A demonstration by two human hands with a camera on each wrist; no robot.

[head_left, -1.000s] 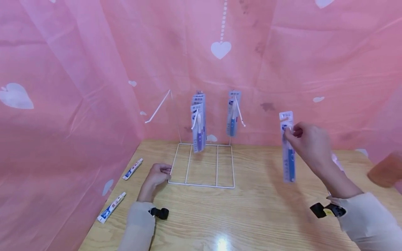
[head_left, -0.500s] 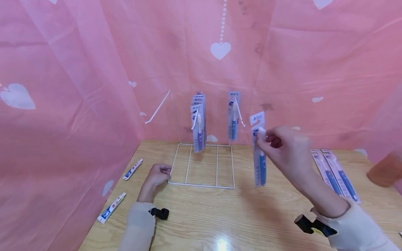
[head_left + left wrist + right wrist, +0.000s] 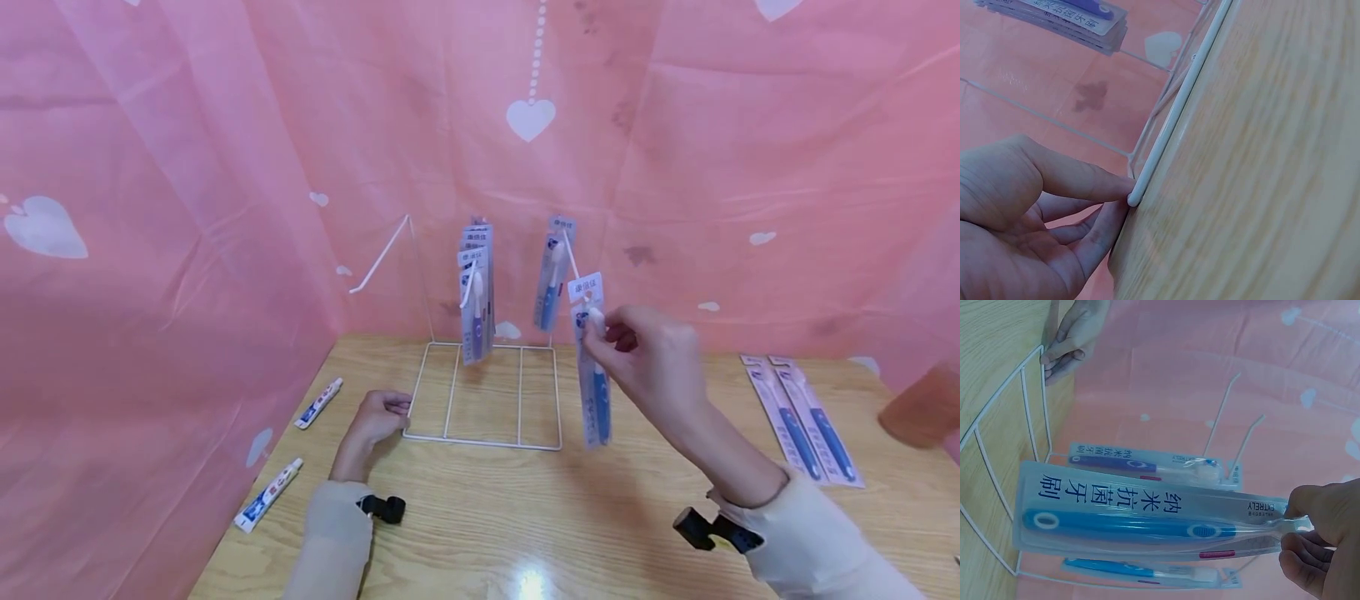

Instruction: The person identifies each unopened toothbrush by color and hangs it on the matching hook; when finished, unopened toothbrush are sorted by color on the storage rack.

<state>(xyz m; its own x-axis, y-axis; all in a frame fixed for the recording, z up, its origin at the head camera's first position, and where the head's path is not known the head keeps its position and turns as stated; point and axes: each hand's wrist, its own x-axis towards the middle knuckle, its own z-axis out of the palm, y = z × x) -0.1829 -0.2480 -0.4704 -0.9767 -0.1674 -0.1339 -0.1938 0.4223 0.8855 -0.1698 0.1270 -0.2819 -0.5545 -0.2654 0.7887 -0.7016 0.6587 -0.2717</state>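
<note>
Just right of centre in the head view, the right hand [image 3: 645,358] pinches a packaged blue toothbrush [image 3: 594,367] near its upper end, so the long blister card hangs straight down below the fingers and its top flap is left free. The card's top sits right at the tip of the wire rack's [image 3: 483,392] right-hand peg [image 3: 573,267], touching or nearly so; which cannot be told.

At lower left of centre, the left hand [image 3: 375,419] rests on the wooden table [image 3: 525,517] with fingers curled, thumb and fingertips pressing the front left corner of the rack's base; judging by that grip, it steadies the light frame.

A stack of purple toothbrush packs [image 3: 474,300] hangs on the middle peg, one blue pack [image 3: 551,279] on the right peg, and the left peg [image 3: 378,254] is bare. Two more packs [image 3: 806,421] lie flat at the right edge, two toothpaste tubes [image 3: 292,458] at the left.
</note>
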